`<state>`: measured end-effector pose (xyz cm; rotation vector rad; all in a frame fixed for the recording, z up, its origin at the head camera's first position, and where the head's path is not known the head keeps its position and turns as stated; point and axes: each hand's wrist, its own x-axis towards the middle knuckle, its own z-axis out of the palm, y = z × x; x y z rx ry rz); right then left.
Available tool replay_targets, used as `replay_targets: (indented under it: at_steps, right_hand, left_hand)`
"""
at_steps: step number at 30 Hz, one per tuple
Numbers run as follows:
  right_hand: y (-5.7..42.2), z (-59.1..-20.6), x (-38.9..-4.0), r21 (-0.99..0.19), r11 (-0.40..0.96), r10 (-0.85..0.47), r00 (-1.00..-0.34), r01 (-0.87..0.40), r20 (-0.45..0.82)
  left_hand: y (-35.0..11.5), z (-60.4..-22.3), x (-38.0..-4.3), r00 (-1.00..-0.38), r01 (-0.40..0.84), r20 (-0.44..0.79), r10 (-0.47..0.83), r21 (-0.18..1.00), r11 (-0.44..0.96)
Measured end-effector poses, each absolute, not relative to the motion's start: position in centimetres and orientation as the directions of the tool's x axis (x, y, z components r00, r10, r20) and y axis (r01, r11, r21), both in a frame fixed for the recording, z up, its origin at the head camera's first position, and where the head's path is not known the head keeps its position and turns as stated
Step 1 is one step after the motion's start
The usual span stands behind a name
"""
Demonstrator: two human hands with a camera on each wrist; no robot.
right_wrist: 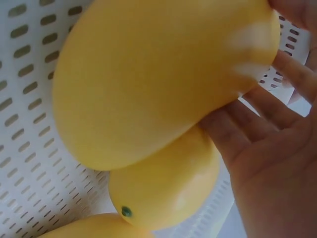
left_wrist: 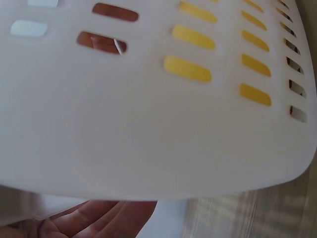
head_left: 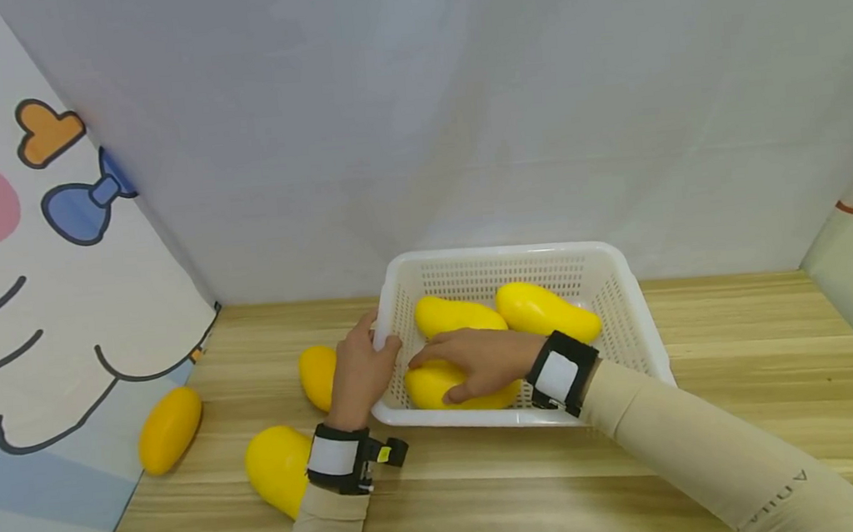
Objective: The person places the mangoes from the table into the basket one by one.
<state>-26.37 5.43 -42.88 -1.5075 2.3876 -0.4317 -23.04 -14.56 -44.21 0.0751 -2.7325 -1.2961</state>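
Observation:
A white perforated plastic basket [head_left: 446, 416] stands on the wooden table. My left hand [head_left: 363, 371] grips its left rim, thumb on the inner side and fingers outside. In the left wrist view the basket wall [left_wrist: 124, 134] fills the picture, with part of the left hand [left_wrist: 104, 218] under its rim. Inside the basket, my right hand [head_left: 482, 360] holds the front yellow mango [head_left: 436, 386]; the right wrist view shows fingers and thumb around this mango [right_wrist: 158, 74]. Behind it in the basket lie a second mango [head_left: 456, 312] and a third mango [head_left: 546, 311].
Left of the basket, a mango [head_left: 318, 376] lies partly behind my left hand. Another mango [head_left: 277, 466] is beside my left wrist, and an orange-yellow mango [head_left: 171, 430] lies at the table's left edge. A grey backdrop [head_left: 476, 128] stands behind the table.

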Motion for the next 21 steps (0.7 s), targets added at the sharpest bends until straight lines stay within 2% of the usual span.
replay_targets:
  at_steps: [11,21]
  right_hand:
    - [5.33,-42.74,-26.39,-0.380,0.455,-0.881,-0.468,-0.805,-0.064]
    - [5.35,-42.46,-26.33,-0.364,0.480,-0.868,-0.491,-0.798,-0.067]
  left_hand:
    - [-14.66,-44.50,-23.03,-0.992,0.011,0.089,-0.094,0.784,0.621]
    - [-14.57,-44.54,-23.04,-0.991,0.004,0.088,-0.103,0.781,0.625]
